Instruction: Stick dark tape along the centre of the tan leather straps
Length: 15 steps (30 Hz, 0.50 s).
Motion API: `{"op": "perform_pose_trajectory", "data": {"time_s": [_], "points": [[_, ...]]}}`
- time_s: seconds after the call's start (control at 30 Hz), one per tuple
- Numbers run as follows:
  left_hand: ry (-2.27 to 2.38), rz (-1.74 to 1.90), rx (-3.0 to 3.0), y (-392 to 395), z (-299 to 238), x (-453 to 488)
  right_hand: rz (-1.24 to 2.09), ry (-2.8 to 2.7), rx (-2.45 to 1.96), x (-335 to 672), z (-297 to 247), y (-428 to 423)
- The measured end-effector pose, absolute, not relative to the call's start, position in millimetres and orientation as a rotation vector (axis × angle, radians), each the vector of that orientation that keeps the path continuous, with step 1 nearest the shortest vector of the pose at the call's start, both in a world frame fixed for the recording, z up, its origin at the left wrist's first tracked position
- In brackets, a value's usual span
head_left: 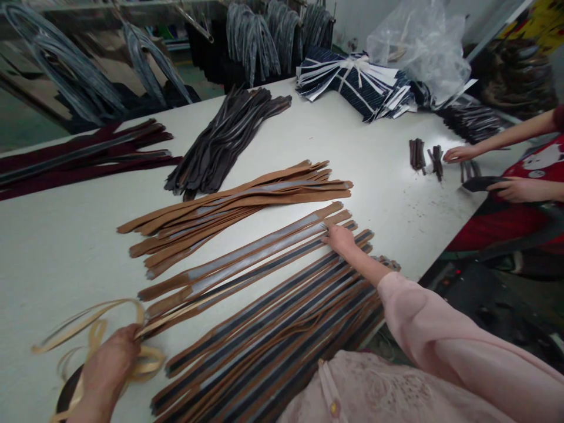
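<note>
My left hand (110, 361) is at the lower left, fingers closed on the near end of a long brown strap (247, 255) and on curling tan paper backing strips (88, 335). My right hand (338, 238), in a pink sleeve, reaches forward and rests its fingers on the far end of the same row of brown straps with grey tape down their middle. A wide layer of brown straps with dark centres (273, 335) lies on the white table (53, 247) just in front of me.
Another pile of brown straps (238, 202) lies further back, with dark brown straps (224, 138) and maroon straps (83, 153) beyond. Striped navy pieces (352, 79) and a plastic bag (418, 47) sit at the far end. A co-worker's hands (458, 154) handle small dark pieces at the right.
</note>
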<state>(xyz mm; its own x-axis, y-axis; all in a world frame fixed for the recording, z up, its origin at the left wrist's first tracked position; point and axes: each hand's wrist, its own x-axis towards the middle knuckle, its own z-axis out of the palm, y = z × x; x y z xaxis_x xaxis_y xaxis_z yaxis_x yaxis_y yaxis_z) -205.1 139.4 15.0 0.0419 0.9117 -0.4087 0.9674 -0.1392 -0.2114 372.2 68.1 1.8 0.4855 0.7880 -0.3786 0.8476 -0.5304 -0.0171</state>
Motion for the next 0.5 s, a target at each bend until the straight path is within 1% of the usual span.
{"op": "perform_pose_trajectory", "data": {"time_s": [0.07, 0.17, 0.27, 0.43, 0.5], "points": [[1.915, -0.719, 2.246, 137, 10, -207, -0.492, 1.581, 2.530, 344, 7, 73], [1.896, -0.736, 2.253, 136, 8, -210, -0.705, 1.753, 2.446, 298, 5, 83], [1.910, -0.707, 2.244, 136, 10, -216, -0.859, 1.732, 2.412, 268, -4, 90], [1.899, -0.588, 2.408, 135, 21, -237, -0.857, 1.703, 2.443, 263, -12, 88], [1.964, -0.481, 2.301, 134, 29, -253, -0.859, 1.689, 2.448, 263, -13, 87]]}}
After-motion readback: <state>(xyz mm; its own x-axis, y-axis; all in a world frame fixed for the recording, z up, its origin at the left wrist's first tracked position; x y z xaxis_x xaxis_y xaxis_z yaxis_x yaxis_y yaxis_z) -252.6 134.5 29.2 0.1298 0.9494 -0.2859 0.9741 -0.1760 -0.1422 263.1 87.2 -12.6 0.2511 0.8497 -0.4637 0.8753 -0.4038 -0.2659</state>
